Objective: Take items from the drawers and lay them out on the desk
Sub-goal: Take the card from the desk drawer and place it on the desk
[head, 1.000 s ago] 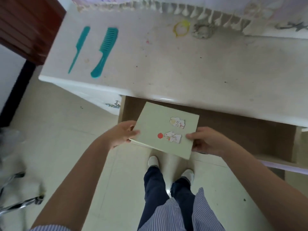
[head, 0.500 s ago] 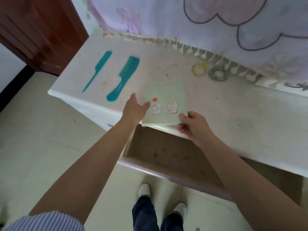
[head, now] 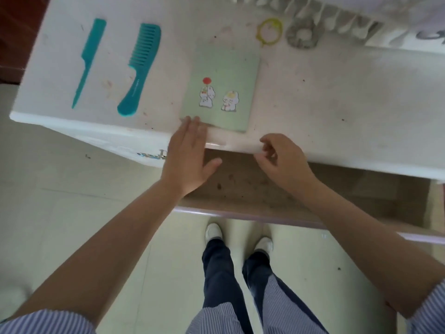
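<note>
Fingertips [head: 191,120] of left hand [head: 187,157] touch the notebook's [head: 221,88] near corner.

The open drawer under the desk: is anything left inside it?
The visible floor of the open drawer is bare wood with specks. Its back lies hidden under the desk, and both forearms cover parts of it.

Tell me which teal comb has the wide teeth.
The wide-tooth comb, nearer the green notebook; the tail comb farther left is slim with a pointed handle.

Bare desk [head: 337,97] right of notebook [head: 224,68], combs [head: 140,68] crowding left, drawer [head: 265,186] open below
</note>
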`<move>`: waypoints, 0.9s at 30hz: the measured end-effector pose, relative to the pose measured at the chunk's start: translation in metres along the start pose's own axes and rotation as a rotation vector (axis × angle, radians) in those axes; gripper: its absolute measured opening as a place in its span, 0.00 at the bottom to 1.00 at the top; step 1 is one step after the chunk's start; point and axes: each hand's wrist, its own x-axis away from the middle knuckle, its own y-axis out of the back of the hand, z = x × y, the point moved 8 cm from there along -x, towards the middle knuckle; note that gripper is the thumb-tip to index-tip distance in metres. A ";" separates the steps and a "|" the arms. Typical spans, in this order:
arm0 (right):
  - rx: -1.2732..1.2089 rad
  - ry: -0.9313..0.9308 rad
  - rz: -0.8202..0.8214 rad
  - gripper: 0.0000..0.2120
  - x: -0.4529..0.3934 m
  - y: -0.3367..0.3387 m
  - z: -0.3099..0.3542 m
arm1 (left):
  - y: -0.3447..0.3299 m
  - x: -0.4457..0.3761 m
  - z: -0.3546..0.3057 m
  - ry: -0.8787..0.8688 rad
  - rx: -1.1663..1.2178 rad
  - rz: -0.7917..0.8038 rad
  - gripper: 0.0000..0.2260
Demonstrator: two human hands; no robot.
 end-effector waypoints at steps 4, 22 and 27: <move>0.428 0.221 0.200 0.36 0.076 -0.018 -0.031 | -0.045 0.042 -0.066 -0.391 -0.133 0.150 0.43; 0.638 0.050 0.114 0.55 0.092 0.067 -0.119 | -0.032 0.007 -0.092 -0.373 -0.384 0.226 0.50; 0.587 0.056 0.021 0.45 0.068 0.084 -0.121 | -0.014 -0.011 -0.110 -0.436 -0.386 0.178 0.40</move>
